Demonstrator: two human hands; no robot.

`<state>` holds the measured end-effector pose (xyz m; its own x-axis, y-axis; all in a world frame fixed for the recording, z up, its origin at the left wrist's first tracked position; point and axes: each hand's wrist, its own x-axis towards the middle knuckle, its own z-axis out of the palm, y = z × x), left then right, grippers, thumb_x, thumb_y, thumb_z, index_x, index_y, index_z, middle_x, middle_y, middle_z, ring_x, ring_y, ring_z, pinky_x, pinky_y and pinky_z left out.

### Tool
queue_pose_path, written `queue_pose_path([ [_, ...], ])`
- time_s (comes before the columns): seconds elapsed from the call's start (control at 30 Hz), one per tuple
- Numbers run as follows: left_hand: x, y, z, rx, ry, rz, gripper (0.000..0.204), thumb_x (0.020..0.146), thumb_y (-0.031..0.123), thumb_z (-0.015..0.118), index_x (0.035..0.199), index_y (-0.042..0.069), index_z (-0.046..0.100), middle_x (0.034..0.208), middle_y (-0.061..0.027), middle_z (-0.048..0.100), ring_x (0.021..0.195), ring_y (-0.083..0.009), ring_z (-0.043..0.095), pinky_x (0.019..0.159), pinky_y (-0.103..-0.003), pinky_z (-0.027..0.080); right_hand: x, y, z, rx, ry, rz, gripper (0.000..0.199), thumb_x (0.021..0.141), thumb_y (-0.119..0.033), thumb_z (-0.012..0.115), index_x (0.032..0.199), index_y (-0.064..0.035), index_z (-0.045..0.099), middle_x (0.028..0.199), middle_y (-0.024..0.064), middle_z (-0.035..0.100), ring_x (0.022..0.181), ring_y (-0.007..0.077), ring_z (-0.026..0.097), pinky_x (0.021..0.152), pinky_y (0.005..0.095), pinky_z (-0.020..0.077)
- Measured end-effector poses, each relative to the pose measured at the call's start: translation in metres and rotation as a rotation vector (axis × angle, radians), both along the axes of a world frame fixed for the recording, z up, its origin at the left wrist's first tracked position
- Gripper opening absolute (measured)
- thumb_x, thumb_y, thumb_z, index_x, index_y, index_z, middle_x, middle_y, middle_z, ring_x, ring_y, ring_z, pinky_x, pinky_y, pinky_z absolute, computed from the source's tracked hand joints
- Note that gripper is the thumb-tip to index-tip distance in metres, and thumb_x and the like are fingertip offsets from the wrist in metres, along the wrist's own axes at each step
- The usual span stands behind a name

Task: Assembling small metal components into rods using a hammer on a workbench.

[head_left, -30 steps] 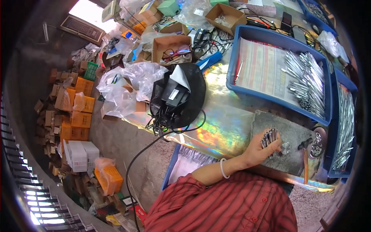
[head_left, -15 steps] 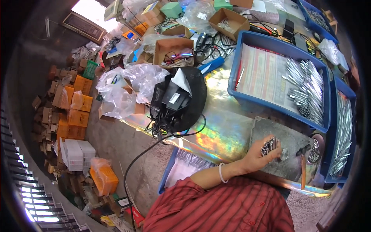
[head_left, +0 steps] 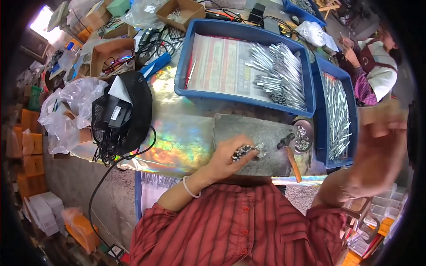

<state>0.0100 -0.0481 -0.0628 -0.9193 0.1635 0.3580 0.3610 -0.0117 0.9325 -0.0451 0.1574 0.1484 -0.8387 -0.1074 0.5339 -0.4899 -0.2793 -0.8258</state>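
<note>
- My left hand pinches a dark, beaded cluster of small metal parts, shiny at one end, on the grey slab.
- My right hand is raised and blurred; I cannot tell its grip.

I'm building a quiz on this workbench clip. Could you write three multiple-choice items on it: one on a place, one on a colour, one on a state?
1. Where does the hammer lie?
A. on the grey slab
B. inside a blue tray
C. on the floor

2. What colour are the trays of metal rods?
A. green
B. blue
C. white

3. What is the left hand doing?
A. resting flat and empty
B. gripping a bunch of small metal pieces
C. holding the hammer

Answers: 1 A, its head rests on the grey slab; 2 B, the big tray has blue walls; 3 B, the fingers close around the metal pieces.
</note>
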Motion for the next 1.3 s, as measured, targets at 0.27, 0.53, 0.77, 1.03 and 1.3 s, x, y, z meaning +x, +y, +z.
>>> queue_pose_path([
  [0.27, -0.001, 0.001, -0.002, -0.016, -0.153, -0.033, 0.01, 0.082, 0.007, 0.063, 0.087, 0.002, 0.056, 0.077, -0.0092, 0.058, 0.067, -0.018, 0.056, 0.059, -0.028, 0.043, 0.027, -0.017, -0.128, 0.459, -0.438, 0.222, 0.01, 0.081, 0.004, 0.049, 0.09, 0.0003, 0.051, 0.089, 0.0105, 0.053, 0.073, 0.0139, 0.051, 0.069, 0.0233, 0.0433],
  [0.53, 0.028, -0.002, 0.021, 0.685, -0.706, -0.119, 0.021, 0.085, 0.021, 0.061, 0.085, 0.006, 0.047, 0.064, -0.0051, 0.046, 0.061, -0.0196, 0.049, 0.059, -0.033, 0.042, 0.031, -0.009, -0.14, 1.011, 0.06, 0.131, 0.018, 0.073, 0.001, 0.059, 0.09, -0.0019, 0.058, 0.093, 0.013, 0.059, 0.085, 0.0281, 0.056, 0.079, 0.0358, 0.0425],
  [0.77, 0.058, -0.015, 0.027, 0.93, -0.775, -0.063, 0.024, 0.083, 0.022, 0.064, 0.084, 0.005, 0.047, 0.063, -0.0049, 0.045, 0.057, -0.017, 0.047, 0.055, -0.031, 0.041, 0.026, -0.02, -0.108, -0.21, -0.142, 0.898, 0.013, 0.084, -0.011, 0.059, 0.09, 0.0008, 0.061, 0.092, 0.0151, 0.061, 0.08, 0.0272, 0.058, 0.071, 0.0381, 0.0429],
  [1.03, 0.068, 0.005, 0.029, 0.879, -0.791, -0.069, 0.03, 0.081, 0.026, 0.066, 0.083, 0.004, 0.047, 0.061, -0.0046, 0.044, 0.056, -0.0165, 0.045, 0.054, -0.029, 0.041, 0.063, -0.052, -0.095, -0.551, 0.0, 1.051, 0.024, 0.09, -0.018, 0.05, 0.098, 0.004, 0.056, 0.098, 0.018, 0.054, 0.09, 0.0308, 0.054, 0.086, 0.0404, 0.0343],
  [1.3, 0.073, 0.003, 0.021, 0.866, -0.764, -0.108, 0.029, 0.082, 0.026, 0.066, 0.082, 0.004, 0.047, 0.062, -0.0067, 0.047, 0.058, -0.0184, 0.049, 0.056, -0.03, 0.043, 0.077, -0.062, -0.092, -0.691, -0.164, 1.052, 0.025, 0.09, -0.019, 0.052, 0.098, 0.0036, 0.056, 0.098, 0.0174, 0.053, 0.09, 0.0301, 0.054, 0.087, 0.0398, 0.0337],
])
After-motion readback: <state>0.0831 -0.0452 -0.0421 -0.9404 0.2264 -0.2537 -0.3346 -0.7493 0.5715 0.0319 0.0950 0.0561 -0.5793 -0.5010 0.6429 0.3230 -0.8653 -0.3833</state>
